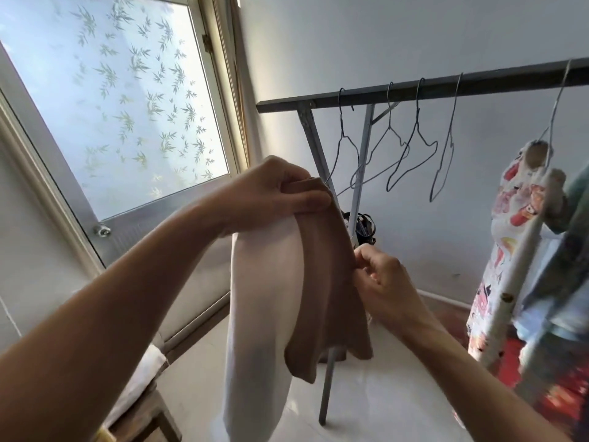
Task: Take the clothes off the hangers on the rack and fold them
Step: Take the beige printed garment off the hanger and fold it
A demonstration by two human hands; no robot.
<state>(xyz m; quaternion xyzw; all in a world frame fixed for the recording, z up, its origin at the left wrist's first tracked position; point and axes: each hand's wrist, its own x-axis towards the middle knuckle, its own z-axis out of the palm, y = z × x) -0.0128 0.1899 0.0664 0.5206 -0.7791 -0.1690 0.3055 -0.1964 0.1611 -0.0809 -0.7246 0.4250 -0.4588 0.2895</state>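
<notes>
Left hand (274, 193) and right hand (382, 282) pinch the tan garment (325, 282).

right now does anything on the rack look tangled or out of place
Nothing looks damaged. The four bare wire hangers on the rail hang turned at different angles. In this view the two leftmost cross low down by the rack's leg, so they may be snagged together.

Left hand (277, 191) pinches the garment (325, 298) up high; right hand (382, 282) (lower) pinches its edge.
</notes>
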